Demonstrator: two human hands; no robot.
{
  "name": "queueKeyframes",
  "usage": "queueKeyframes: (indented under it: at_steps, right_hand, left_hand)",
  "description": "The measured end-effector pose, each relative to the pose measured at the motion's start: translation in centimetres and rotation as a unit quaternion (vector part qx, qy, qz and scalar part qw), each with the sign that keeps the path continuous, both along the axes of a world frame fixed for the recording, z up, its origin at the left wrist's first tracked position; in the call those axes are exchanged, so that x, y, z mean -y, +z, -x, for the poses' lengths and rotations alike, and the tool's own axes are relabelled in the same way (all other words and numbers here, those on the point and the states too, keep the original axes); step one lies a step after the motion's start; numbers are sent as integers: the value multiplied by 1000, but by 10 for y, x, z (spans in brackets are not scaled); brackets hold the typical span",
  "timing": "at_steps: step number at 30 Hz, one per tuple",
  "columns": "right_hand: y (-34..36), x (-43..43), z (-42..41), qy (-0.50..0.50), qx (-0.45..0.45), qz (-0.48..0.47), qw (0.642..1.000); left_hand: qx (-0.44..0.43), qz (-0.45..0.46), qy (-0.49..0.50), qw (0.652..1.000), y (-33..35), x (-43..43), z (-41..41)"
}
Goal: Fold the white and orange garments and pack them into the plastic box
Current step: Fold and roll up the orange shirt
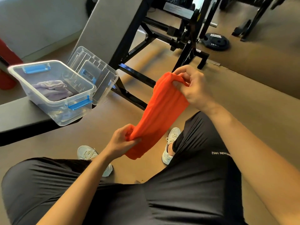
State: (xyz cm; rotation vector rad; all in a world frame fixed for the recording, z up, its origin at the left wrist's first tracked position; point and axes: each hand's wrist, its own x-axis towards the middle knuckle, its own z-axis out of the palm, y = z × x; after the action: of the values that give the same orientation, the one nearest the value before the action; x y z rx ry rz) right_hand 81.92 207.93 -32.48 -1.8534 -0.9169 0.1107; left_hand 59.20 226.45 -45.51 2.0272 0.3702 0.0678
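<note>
I'm holding the orange garment [159, 114] stretched in mid-air, left hand [124, 140] and right hand [190, 86] both closed, pinching opposite ends. Soft, ribbed-looking fabric, bunched narrow; best pulling it taut, then doubling over evenly. White garment [52, 90] is already lying crumpled in the clear box [53, 88] on the worktop [19, 117].

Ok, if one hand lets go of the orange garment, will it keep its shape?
Probably not. The orange garment sags and bunches between the left hand and right hand, so it looks floppy. It seems light, held by fingertip pinches alone.
</note>
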Motion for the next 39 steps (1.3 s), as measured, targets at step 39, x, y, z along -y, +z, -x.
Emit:
queueKeyframes:
  at_steps: [39]
  right_hand:
    - [-97, -24, 90, 14, -30, 122, 992]
  left_hand:
    - [-18, 295, 360, 885, -22, -12, 33]
